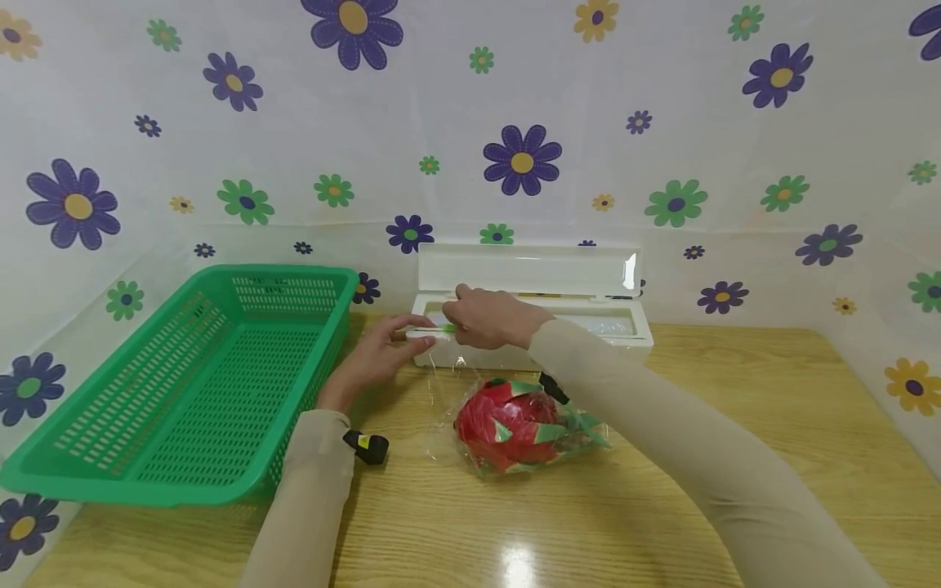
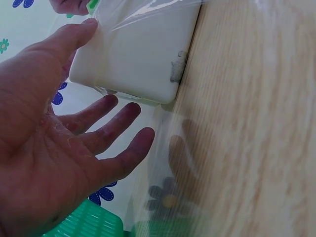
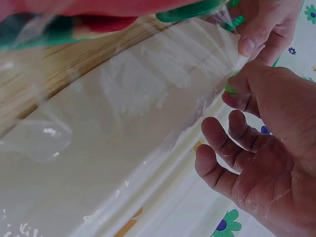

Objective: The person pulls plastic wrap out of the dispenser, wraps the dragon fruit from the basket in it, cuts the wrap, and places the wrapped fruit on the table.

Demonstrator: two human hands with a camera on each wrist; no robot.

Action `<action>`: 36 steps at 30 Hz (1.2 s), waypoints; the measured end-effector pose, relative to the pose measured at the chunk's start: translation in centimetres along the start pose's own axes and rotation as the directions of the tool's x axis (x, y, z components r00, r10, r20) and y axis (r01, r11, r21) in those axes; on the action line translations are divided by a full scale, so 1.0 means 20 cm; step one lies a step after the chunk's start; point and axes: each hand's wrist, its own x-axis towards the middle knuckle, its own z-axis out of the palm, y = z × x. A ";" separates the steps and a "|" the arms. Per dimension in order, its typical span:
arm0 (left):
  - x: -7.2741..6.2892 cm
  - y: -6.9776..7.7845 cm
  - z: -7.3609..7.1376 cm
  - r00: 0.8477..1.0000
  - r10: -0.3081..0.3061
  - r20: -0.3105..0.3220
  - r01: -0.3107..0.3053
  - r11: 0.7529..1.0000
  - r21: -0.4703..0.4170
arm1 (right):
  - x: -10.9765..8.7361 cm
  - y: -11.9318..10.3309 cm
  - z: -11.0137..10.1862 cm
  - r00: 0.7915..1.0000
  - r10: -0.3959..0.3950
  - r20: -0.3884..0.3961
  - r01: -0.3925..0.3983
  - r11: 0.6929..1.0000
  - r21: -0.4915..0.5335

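A white cling film dispenser box [image 1: 529, 358] stands by the back wall with its lid [image 1: 522, 269] raised. My left hand [image 1: 378, 351] grips its left front corner between thumb and index finger; in the left wrist view the other fingers spread loosely past the box end. Beside it, my right hand [image 1: 492, 317] pinches a small green slide cutter [image 3: 230, 89] near the left end of the front rail. Clear film [image 3: 143, 84] hangs from that edge over the box front. It runs toward a red dragon fruit [image 1: 507, 425] with green leaf tips, covered in film on the table.
To the left, a green perforated plastic basket [image 1: 253, 359] sits close beside my left forearm. A wood-grain table [image 1: 434, 523] carries everything. White cloth [image 1: 441, 106] printed with flowers rises at the back and sides.
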 end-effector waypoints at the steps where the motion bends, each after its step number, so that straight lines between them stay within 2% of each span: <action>1: 0.00 0.00 0.00 1.000 -0.003 -0.003 0.003 1.000 0.005 | 0.00 0.00 0.00 1.000 0.003 -0.001 -0.003 1.000 0.004; 8: 0.00 0.01 0.01 1.000 -0.012 -0.019 0.012 1.000 0.017 | -0.03 0.05 0.02 0.997 -0.015 -0.070 0.019 0.998 0.063; 12: -0.01 0.05 -0.01 0.993 0.012 -0.121 -0.006 0.999 0.047 | -0.05 0.09 0.02 0.987 -0.070 -0.142 0.089 0.988 0.127; 15: -0.02 0.10 -0.02 0.979 0.086 -0.185 -0.070 0.994 0.089 | -0.04 0.10 0.03 0.973 -0.136 -0.186 0.166 0.974 0.156; 19: -0.02 0.12 0.00 0.972 0.180 -0.150 -0.152 0.971 0.183 | -0.02 0.09 0.04 0.959 -0.190 -0.212 0.224 0.963 0.150; 21: -0.01 0.11 0.00 0.968 0.213 -0.130 -0.179 0.956 0.233 | -0.01 0.09 0.05 0.954 -0.201 -0.224 0.237 0.961 0.144; 24: -0.01 0.09 0.01 0.959 0.250 -0.133 -0.204 0.937 0.285 | -0.01 0.09 0.06 0.946 -0.213 -0.246 0.251 0.958 0.136; 26: -0.01 0.09 0.01 0.956 0.259 -0.141 -0.208 0.931 0.299 | -0.01 0.09 0.07 0.946 -0.208 -0.249 0.246 0.960 0.135; 36: -0.03 0.11 0.01 0.958 0.248 -0.146 -0.193 0.929 0.316 | -0.02 0.08 0.06 0.961 -0.167 -0.221 0.203 0.968 0.149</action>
